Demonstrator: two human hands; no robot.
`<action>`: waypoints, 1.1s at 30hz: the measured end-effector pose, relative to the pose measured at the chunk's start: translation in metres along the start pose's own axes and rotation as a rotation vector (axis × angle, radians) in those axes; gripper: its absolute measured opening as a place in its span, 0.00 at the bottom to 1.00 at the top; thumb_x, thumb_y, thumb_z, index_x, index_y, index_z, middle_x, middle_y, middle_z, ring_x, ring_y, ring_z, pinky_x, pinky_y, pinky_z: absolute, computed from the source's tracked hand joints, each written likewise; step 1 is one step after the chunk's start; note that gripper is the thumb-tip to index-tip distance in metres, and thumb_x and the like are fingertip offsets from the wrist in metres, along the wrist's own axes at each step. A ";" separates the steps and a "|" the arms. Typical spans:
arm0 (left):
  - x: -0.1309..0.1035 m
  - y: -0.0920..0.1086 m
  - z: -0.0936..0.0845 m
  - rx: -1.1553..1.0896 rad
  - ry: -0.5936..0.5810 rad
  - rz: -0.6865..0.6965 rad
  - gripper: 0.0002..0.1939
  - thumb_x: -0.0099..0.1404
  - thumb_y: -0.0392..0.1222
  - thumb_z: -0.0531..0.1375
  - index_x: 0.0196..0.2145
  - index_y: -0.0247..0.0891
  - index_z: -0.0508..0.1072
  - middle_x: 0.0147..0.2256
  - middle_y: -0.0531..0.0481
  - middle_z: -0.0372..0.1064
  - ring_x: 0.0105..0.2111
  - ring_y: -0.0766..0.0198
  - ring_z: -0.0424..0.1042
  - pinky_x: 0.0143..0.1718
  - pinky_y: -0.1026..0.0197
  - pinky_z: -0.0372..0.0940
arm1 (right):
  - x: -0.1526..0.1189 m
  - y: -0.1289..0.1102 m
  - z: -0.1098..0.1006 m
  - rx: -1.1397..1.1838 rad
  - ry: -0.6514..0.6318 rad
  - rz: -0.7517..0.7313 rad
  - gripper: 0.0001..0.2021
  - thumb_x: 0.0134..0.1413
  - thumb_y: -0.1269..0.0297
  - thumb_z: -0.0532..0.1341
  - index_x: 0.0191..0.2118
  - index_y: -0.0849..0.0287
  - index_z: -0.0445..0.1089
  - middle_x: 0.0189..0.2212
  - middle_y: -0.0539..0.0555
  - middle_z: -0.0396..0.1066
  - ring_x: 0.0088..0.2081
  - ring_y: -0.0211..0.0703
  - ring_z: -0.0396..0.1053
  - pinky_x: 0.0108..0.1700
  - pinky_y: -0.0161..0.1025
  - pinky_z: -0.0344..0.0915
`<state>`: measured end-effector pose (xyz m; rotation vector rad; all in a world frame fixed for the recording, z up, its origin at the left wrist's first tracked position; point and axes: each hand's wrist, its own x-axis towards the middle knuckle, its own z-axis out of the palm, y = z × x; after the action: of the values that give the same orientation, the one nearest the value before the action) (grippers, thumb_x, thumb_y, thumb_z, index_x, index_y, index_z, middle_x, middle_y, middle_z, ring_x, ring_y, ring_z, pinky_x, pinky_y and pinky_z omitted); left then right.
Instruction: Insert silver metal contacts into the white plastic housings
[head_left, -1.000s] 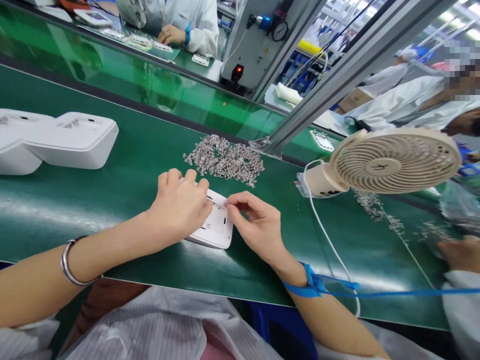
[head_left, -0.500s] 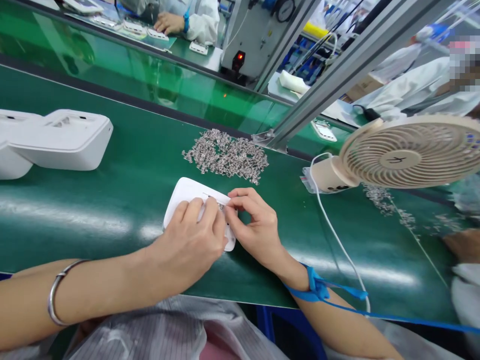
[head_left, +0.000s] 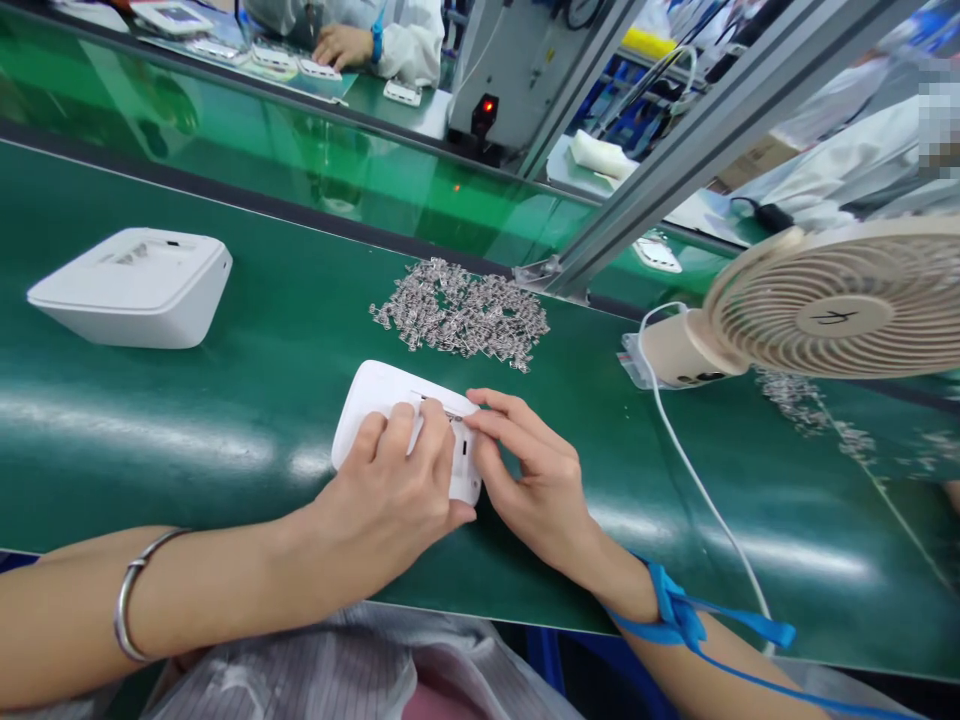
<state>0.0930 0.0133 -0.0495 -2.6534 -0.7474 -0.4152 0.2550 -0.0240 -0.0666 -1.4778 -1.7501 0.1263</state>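
Observation:
A white plastic housing (head_left: 360,405) with rounded corners lies on the green work surface in front of me, its slotted, recessed side up. My left hand (head_left: 394,480) is closed over it, fingers curled into the recess and thumb at the near edge. My right hand (head_left: 532,475) is at the housing's right end, thumb and fingertips close together beside a narrow slot. Whatever those fingertips pinch is too small to make out. Just beyond the housing is a pile of small metal spring clips (head_left: 465,315).
Another white housing (head_left: 157,295) stands at the left. On the right are a beige fan (head_left: 832,310), its white cable (head_left: 697,490) and more metal clips (head_left: 795,400). A metal post (head_left: 675,130) rises at the back. Beyond the green barrier is a co-worker's hand (head_left: 341,47).
The other housing that overlapped the one at the left has gone out of view. My right fingers have shifted slightly right, exposing more of the housing's right end. The camera view has shifted a little.

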 end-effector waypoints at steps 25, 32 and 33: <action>0.002 0.002 -0.002 -0.037 -0.051 -0.029 0.23 0.67 0.50 0.47 0.50 0.31 0.68 0.49 0.44 0.66 0.45 0.53 0.62 0.43 0.53 0.56 | 0.002 0.000 -0.003 -0.055 -0.106 -0.020 0.09 0.54 0.76 0.54 0.36 0.58 0.69 0.42 0.59 0.66 0.40 0.42 0.69 0.41 0.43 0.69; 0.002 0.001 -0.004 -0.028 -0.056 -0.022 0.24 0.65 0.51 0.49 0.51 0.32 0.67 0.50 0.42 0.65 0.46 0.51 0.61 0.44 0.53 0.55 | 0.007 0.012 0.010 0.219 0.013 0.335 0.06 0.49 0.70 0.58 0.36 0.57 0.65 0.35 0.53 0.68 0.32 0.37 0.65 0.33 0.37 0.65; 0.002 0.001 -0.004 -0.025 -0.060 -0.017 0.25 0.65 0.52 0.50 0.52 0.32 0.67 0.51 0.42 0.65 0.46 0.51 0.61 0.44 0.53 0.55 | 0.008 0.013 0.011 0.247 0.011 0.389 0.08 0.48 0.69 0.59 0.37 0.57 0.66 0.34 0.52 0.68 0.30 0.36 0.64 0.33 0.37 0.65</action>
<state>0.0945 0.0118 -0.0451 -2.6953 -0.7882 -0.3526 0.2585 -0.0089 -0.0768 -1.6091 -1.3634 0.5161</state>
